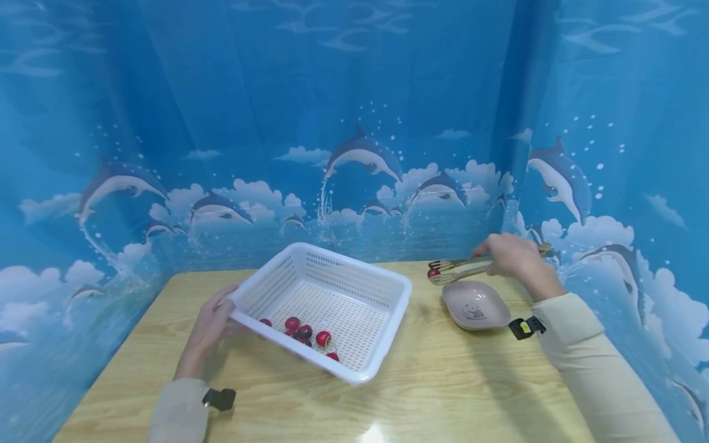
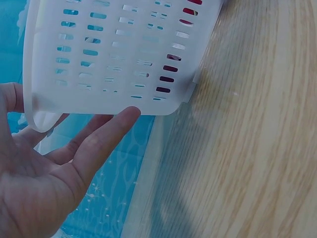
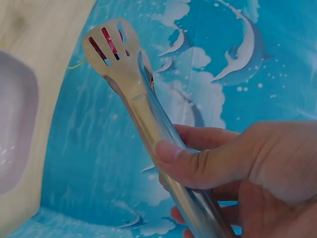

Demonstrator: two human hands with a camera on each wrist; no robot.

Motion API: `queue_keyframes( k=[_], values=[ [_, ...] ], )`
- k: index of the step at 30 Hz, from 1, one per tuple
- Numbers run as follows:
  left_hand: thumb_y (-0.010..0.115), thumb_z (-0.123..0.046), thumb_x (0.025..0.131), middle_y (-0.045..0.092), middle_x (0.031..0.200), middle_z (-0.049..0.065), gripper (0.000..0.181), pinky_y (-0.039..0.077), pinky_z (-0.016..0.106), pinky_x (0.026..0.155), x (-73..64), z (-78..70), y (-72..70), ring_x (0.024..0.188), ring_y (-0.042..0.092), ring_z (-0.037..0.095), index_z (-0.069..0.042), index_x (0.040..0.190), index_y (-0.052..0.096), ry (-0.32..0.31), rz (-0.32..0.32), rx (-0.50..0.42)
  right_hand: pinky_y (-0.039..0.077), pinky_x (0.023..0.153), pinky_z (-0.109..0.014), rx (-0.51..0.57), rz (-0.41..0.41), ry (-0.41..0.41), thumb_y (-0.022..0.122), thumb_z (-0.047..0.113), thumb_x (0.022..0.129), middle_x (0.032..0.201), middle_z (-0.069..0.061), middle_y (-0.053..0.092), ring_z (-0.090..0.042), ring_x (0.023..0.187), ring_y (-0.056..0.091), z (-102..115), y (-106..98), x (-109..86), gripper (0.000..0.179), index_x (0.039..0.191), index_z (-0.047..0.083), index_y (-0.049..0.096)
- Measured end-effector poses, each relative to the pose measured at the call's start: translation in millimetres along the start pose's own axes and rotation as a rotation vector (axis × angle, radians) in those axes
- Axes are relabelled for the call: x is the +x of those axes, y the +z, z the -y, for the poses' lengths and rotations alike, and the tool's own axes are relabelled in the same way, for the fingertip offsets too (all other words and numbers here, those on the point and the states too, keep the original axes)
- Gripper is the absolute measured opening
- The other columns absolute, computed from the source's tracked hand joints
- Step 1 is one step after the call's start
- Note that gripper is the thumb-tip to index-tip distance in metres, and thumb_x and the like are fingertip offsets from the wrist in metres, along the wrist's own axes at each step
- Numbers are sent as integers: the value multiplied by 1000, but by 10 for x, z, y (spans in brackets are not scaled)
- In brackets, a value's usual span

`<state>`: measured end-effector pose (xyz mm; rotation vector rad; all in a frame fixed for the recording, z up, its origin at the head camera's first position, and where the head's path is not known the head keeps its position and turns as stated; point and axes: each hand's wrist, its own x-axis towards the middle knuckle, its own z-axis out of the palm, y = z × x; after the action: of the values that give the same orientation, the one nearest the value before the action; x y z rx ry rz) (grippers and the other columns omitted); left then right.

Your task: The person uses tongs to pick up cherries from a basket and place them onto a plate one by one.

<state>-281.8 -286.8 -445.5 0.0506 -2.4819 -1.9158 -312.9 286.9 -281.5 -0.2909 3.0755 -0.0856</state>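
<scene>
My right hand (image 1: pixel 511 253) grips metal tongs (image 1: pixel 462 271), thumb on one arm and fingers round the other in the right wrist view. Between the slotted tips of the tongs (image 3: pixel 111 47) is a red cherry (image 1: pixel 433 273), held just beyond a pinkish bowl (image 1: pixel 471 303) with a panda print. At its left corner, a white perforated plastic basket (image 1: pixel 382 277) is held by my left hand (image 1: pixel 207 326). Fingers (image 2: pixel 106 139) lie against the basket's outer wall in the left wrist view. Several red cherries (image 1: pixel 304 331) have gathered along the basket's near side.
The wood-grain table (image 1: pixel 432 381) carries the basket and the bowl. A blue dolphin-print curtain (image 1: pixel 354 92) surrounds its back and sides. The bowl stands right of the basket, with a strip of tabletop between them.
</scene>
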Motion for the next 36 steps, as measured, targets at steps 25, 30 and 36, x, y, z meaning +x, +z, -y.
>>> queue_keyframes(
  k=[25, 30, 36],
  values=[
    [33, -18, 106, 39, 157, 33, 59, 62, 52, 100, 7, 9, -1, 133, 55, 49, -11, 164, 24, 2, -17, 20, 50, 71, -46, -15, 124, 94, 79, -1, 77, 130, -25, 68, -44, 105, 65, -455, 376, 150, 45, 119, 12, 77],
    [33, -18, 107, 39, 157, 33, 59, 61, 52, 101, 4, 7, 0, 133, 55, 49, -11, 165, 23, 6, -10, 13, 44, 67, -39, 6, 160, 112, 77, -2, 78, 135, -26, 65, -49, 112, 62, -487, 431, 154, 47, 124, 10, 75],
    [32, -18, 107, 36, 160, 31, 59, 60, 52, 102, 19, 20, 4, 136, 52, 50, -13, 165, 22, -13, -15, 5, 38, 65, -37, 2, 189, 140, 76, -2, 80, 137, -27, 64, -36, 99, 64, -543, 505, 204, 46, 124, 11, 76]
  ],
)
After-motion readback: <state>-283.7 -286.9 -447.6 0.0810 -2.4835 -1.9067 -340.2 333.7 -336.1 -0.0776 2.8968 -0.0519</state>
